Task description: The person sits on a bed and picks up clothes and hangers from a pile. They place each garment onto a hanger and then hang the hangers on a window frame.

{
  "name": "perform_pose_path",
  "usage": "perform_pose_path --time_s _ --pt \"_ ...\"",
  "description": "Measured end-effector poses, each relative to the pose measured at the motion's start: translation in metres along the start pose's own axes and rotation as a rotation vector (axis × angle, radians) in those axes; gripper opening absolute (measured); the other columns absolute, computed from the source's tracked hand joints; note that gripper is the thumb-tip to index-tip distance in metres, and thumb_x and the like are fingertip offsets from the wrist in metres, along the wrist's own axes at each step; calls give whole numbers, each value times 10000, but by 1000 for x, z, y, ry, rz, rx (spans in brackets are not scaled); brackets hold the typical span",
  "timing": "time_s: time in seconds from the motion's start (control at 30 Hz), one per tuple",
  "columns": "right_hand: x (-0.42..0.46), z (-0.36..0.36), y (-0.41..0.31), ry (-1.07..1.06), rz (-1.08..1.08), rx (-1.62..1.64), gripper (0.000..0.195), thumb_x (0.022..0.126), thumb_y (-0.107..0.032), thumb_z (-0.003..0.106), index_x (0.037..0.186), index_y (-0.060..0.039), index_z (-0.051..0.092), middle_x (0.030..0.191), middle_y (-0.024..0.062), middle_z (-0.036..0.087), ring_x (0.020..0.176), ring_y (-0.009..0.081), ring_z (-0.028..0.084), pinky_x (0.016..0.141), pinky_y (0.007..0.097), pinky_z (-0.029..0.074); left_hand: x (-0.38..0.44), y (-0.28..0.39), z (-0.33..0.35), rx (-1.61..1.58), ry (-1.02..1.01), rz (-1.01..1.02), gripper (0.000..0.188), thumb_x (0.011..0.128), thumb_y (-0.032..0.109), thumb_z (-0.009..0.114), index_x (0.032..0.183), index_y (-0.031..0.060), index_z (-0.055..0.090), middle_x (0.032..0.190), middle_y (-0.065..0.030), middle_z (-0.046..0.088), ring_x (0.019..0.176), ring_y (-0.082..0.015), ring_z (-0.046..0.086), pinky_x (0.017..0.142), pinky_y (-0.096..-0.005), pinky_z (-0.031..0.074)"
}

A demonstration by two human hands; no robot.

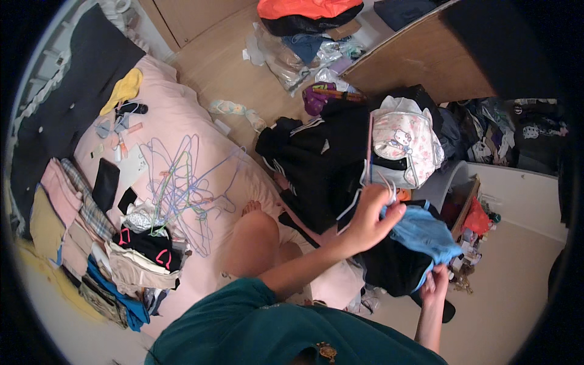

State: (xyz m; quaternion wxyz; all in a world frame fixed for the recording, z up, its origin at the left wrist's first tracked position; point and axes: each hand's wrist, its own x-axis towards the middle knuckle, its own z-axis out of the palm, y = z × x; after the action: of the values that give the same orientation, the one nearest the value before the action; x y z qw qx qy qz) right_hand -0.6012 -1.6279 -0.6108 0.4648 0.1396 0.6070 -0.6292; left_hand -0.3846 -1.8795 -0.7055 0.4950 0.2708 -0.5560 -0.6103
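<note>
My left hand (375,221) is closed around several thin hangers, with the hook ends and bars sticking up past the fingers. It also touches the top of a garment with a light blue part (422,230) and a black part (392,267). Lower right, my right hand (433,283) pinches the blue edge of that garment, which hangs stretched between both hands. Just beyond lie a black jacket with white stripes (315,169) and a white and pink bag with a cartoon cat (401,141). What the garment is cannot be told.
Tangled wire hangers (187,191) lie on the pink bedsheet (173,118) at left. Folded clothes (75,214), a pile of underwear (146,260) and a yellow cloth (123,90) are further left. Plastic bags (292,68) lie on the floor; a wooden panel (438,59) stands at upper right.
</note>
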Motion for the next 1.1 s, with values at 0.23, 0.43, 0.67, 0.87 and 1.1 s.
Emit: perform_pose_path --time_s 0.23,0.43,0.67,0.87,1.1 --pt "-91 54 58 204 23 -149 401 765 -40 490 1157 -119 465 1063 69 598 337 118 378 309 181 358 7 60 -23 -206 -199 -8 170 817 130 662 820 71 503 777 -42 496 789 -238 484 788 -375 335" --pt "-139 134 96 415 24 -247 370 794 -31 512 1155 -107 501 993 37 593 723 124 588 441 189 457 -17 121 -39 -256 -426 -63 191 794 122 671 881 76 507 848 -40 536 860 -255 507 867 -407 336" --pt "-265 138 130 356 -155 -184 275 815 38 530 1077 -42 557 847 32 597 638 98 563 513 216 479 -58 232 -2 -100 -539 -39 219 761 183 727 889 113 564 923 -38 565 930 -239 514 900 -400 320" --pt "-398 115 133 221 -498 -471 288 786 70 540 1063 -2 574 823 -13 486 674 42 475 528 209 407 -118 371 55 -141 -797 -94 392 662 262 806 896 95 540 895 -50 576 890 -243 523 844 -375 356" --pt "-553 88 153 201 -606 120 307 787 94 538 1087 40 502 889 25 433 774 70 502 608 199 471 -232 534 97 -2 -1156 -229 204 834 198 671 878 34 558 806 -6 556 786 -72 496 719 -204 393"
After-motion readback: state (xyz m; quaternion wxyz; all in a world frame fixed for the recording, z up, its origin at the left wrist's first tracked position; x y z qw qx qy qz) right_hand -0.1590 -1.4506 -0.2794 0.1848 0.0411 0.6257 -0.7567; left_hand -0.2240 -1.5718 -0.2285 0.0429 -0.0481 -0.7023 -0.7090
